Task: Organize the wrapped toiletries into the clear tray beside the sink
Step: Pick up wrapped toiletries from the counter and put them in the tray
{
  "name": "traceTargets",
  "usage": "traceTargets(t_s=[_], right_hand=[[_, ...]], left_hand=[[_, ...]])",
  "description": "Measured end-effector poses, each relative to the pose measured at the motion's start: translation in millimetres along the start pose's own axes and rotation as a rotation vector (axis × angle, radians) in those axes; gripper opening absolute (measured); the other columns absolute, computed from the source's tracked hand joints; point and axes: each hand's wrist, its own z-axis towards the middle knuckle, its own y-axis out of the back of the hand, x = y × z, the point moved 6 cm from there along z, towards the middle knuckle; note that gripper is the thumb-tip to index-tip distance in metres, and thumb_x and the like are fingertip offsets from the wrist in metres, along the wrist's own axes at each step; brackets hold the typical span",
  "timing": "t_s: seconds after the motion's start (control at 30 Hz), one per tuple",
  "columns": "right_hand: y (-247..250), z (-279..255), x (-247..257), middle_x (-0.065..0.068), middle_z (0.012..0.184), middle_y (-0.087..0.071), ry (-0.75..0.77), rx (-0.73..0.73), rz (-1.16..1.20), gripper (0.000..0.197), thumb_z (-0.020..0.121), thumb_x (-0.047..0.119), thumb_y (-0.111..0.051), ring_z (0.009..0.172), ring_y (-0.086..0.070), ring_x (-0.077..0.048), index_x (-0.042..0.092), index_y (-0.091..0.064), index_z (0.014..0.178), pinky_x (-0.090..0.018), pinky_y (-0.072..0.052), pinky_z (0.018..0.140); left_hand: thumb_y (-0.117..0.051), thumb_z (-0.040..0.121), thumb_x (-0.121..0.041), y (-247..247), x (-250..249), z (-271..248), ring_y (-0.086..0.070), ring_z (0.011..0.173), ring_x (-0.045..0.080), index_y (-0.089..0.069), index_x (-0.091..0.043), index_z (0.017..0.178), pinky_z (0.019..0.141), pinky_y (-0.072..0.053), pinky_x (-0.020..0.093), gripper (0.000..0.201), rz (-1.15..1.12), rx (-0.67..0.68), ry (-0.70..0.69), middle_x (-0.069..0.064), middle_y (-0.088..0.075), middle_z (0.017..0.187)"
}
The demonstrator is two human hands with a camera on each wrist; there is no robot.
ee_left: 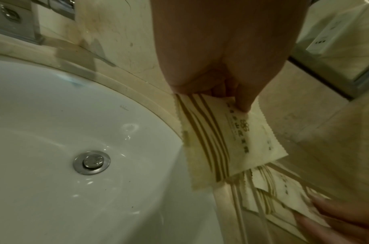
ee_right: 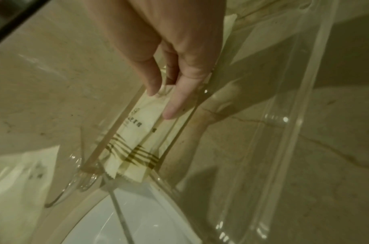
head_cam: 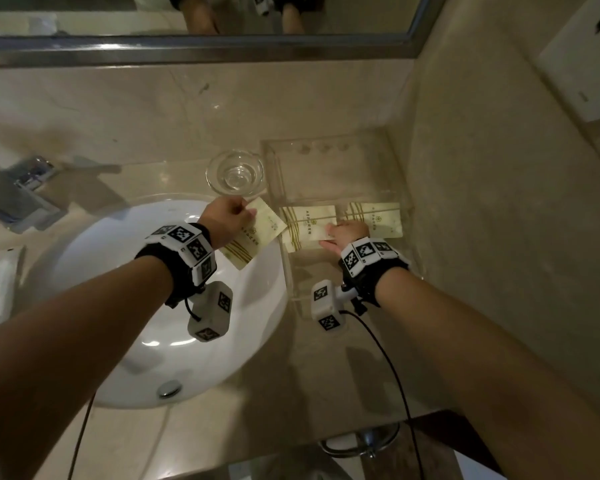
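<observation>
Head view first: the left hand (head_cam: 226, 219) pinches a cream, gold-striped wrapped sachet (head_cam: 257, 233) by its far end, holding it over the right rim of the white oval sink basin (head_cam: 174, 306), its long axis running diagonally and its upper corner just beside the left wall of the clear rectangular acrylic tray (head_cam: 329, 157) on the beige marble counter (head_cam: 326, 368). Two matching sachets already lie flat inside the tray, a middle sachet (head_cam: 309, 221) and a right-hand sachet (head_cam: 381, 216), side by side, and the right hand (head_cam: 345, 233) rests on them with relaxed, straight fingers. A clear glass dish (head_cam: 234, 173) sits just left of the tray's far end. From the left wrist camera, thumb and fingertips (ee_left: 243, 100) grip the sachet's top edge, and it hangs toward the tray wall below. From the right wrist camera, straight fingers (ee_right: 175, 105) press the middle sachet against the tray floor. The left hand is nearer, so the coming move probably carries the sachet rightward over the wall.
</observation>
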Motion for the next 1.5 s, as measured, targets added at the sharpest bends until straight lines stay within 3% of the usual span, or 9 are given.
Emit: traceTargets(t_s=[0.13,0.3,0.43,0.53,0.73,0.87,1.17,1.33,1.5], right_hand=[[8,-5,9,-0.025,0.126,-0.057,0.091,-0.044,-0.19,0.033,0.094,0.006,-0.046,0.113,-0.059,-0.036,-0.007,-0.052,0.123,-0.04,-0.053,0.092],[21,-29,24,-0.015,0.088,-0.068,0.246,-0.249,-0.432,0.028,0.091,0.032,-0.05,0.084,-0.067,-0.032,0.006,-0.06,0.088,-0.045,-0.057,0.079],[4,-61,21,-0.001,0.065,-0.054,0.234,0.177,-0.232,0.021,0.089,0.034,-0.06,0.051,-0.047,-0.013,0.015,-0.059,0.078,-0.023,-0.043,0.044],[0,-67,15,0.0,0.063,-0.052,0.202,0.32,-0.215,0.011,0.089,0.016,-0.061,0.044,-0.041,-0.007,0.016,-0.059,0.078,-0.015,-0.033,0.037],[51,-43,-2,-0.004,0.06,-0.045,0.085,0.033,-0.015,0.028,0.092,0.01,-0.056,0.033,-0.037,-0.005,0.011,-0.049,0.065,-0.015,-0.028,0.033],[98,-33,-21,-0.004,0.059,-0.041,-0.071,-0.177,-0.016,0.037,0.095,0.014,-0.051,0.048,-0.037,-0.013,0.008,-0.044,0.059,-0.018,-0.034,0.03],[107,-6,-21,0.004,0.08,-0.048,-0.055,-0.083,0.089,0.024,0.096,0.015,-0.045,0.071,-0.051,-0.007,0.021,-0.043,0.073,-0.026,-0.05,0.07],[92,2,-10,-0.001,0.084,-0.048,-0.06,-0.032,0.257,0.019,0.098,0.006,-0.038,0.073,-0.055,-0.01,0.013,-0.044,0.081,-0.015,-0.055,0.051],[89,1,-9,-0.004,0.082,-0.047,-0.05,-0.065,0.299,0.039,0.099,0.005,-0.033,0.072,-0.055,-0.013,0.002,-0.033,0.138,-0.018,-0.054,0.051]], left_hand=[[-0.051,0.091,-0.026,-3,-11,0,-0.062,0.081,0.029,-0.053,-0.016,0.074,0.078,-0.051,0.038,0.019,-0.042,0.015,-0.022,0.008,-0.062,0.085],[-0.052,0.091,-0.025,-11,-31,-5,-0.059,0.073,0.022,-0.051,-0.02,0.067,0.063,-0.049,0.027,0.024,-0.058,0.047,-0.067,-0.001,-0.059,0.072],[-0.053,0.091,-0.022,-24,-52,-8,-0.058,0.076,0.023,-0.057,-0.011,0.078,0.064,-0.048,0.027,0.017,-0.079,0.089,-0.138,0.01,-0.061,0.083],[-0.055,0.09,-0.021,-39,-67,-11,-0.054,0.076,0.021,-0.06,-0.004,0.087,0.064,-0.045,0.027,0.018,-0.087,0.127,-0.199,0.011,-0.058,0.081],[-0.056,0.089,-0.02,-54,-70,-4,-0.06,0.092,0.026,-0.059,-0.011,0.098,0.092,-0.049,0.039,0.013,-0.109,0.093,-0.175,0.007,-0.062,0.092],[-0.054,0.09,-0.013,-58,-62,1,-0.058,0.07,0.021,-0.055,-0.02,0.074,0.092,-0.049,0.043,0.018,-0.15,0.146,-0.138,-0.001,-0.061,0.072],[-0.052,0.09,-0.009,-62,-51,12,-0.059,0.051,-0.002,-0.054,-0.022,0.07,0.07,-0.049,0.018,0.024,-0.152,0.136,-0.13,-0.002,-0.061,0.07],[-0.051,0.091,-0.01,-60,-45,16,-0.058,0.06,0.006,-0.054,-0.02,0.072,0.049,-0.041,0.003,0.021,-0.12,0.133,-0.115,-0.003,-0.06,0.07],[-0.051,0.09,-0.011,-55,-38,18,-0.058,0.049,-0.004,-0.054,-0.023,0.07,0.049,-0.04,0.002,0.024,-0.111,0.122,-0.118,-0.004,-0.061,0.069]])
